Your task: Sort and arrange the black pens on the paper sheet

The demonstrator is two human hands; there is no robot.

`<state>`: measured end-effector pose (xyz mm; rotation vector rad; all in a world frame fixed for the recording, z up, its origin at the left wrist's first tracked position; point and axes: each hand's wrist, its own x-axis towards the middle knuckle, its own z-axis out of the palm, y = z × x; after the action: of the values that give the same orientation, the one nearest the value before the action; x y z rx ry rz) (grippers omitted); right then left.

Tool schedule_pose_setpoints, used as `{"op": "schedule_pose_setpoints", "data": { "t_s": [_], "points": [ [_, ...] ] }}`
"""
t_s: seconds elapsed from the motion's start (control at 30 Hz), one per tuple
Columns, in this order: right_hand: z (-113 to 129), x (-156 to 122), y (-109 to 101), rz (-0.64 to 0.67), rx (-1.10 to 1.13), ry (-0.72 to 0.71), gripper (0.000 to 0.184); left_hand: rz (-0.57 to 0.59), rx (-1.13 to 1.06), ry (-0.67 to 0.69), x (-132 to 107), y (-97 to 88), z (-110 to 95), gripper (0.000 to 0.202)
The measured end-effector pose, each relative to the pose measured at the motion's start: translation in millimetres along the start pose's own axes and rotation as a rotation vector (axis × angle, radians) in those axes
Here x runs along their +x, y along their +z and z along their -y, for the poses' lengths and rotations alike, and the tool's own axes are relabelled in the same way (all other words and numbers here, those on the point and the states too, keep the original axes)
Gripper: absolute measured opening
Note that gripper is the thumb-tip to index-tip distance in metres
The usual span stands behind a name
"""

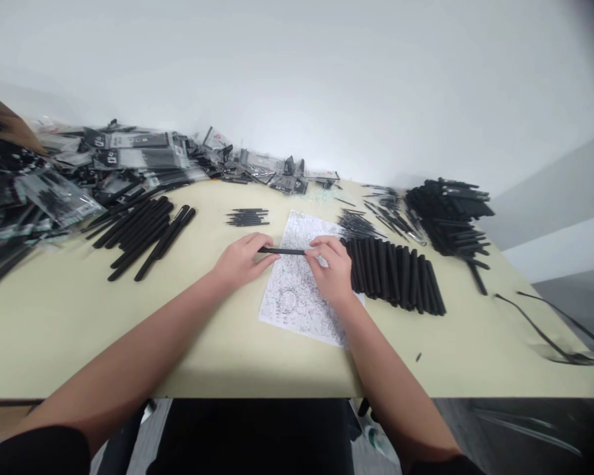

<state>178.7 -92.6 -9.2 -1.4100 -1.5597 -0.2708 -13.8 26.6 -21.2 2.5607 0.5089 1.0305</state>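
A thin black pen (283, 251) lies level between my two hands, just above a scribbled white sheet of paper (297, 297). My left hand (241, 260) pinches its left end with curled fingers. My right hand (331, 267) is closed on its right end. A neat row of black pens (396, 274) lies side by side right of my right hand. A few thin black refills (247, 217) lie beyond my left hand.
A loose group of black pens (143, 234) lies at the left. Clear packets of pens (129, 158) are heaped along the back left. A stack of black pens (450, 208) and loose thin parts (381, 214) sit at the back right. The table's front edge (257, 389) is close.
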Motion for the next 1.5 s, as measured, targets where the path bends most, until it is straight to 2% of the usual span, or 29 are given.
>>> {"op": "schedule_pose_setpoints", "data": {
  "t_s": [0.13,0.27,0.33,0.67,0.97,1.2,1.33,1.5],
  "points": [
    [1.3,0.4,-0.4,0.011,-0.015,0.014,0.015,-0.006,0.033,0.023,0.6,-1.3,-1.9,0.022],
    [4.5,0.9,-1.8,0.031,-0.024,0.048,0.003,0.012,0.081,-0.001,1.4,-3.8,-4.4,0.022],
    [6.3,1.0,-2.3,0.045,-0.022,0.070,0.010,0.015,0.084,-0.011,1.6,-4.1,-4.8,0.021],
    [6.5,1.9,-1.9,0.066,-0.045,0.180,0.015,0.015,0.066,-0.029,1.9,-3.5,-4.3,0.016],
    [-3.2,0.9,0.3,0.060,0.013,0.125,0.010,-0.039,0.016,-0.027,2.1,-3.2,-4.1,0.001],
    [-1.6,1.5,0.8,0.006,0.043,0.127,0.009,-0.093,-0.027,-0.035,2.1,-5.7,-5.6,0.011],
    [-1.2,2.2,1.0,0.033,0.024,0.156,0.015,-0.090,-0.039,-0.018,2.4,-4.1,-3.8,0.013],
    [1.9,1.8,-2.0,0.132,-0.032,0.251,0.041,-0.068,-0.063,0.053,3.4,-1.7,-2.3,0.010]
  ]
}}
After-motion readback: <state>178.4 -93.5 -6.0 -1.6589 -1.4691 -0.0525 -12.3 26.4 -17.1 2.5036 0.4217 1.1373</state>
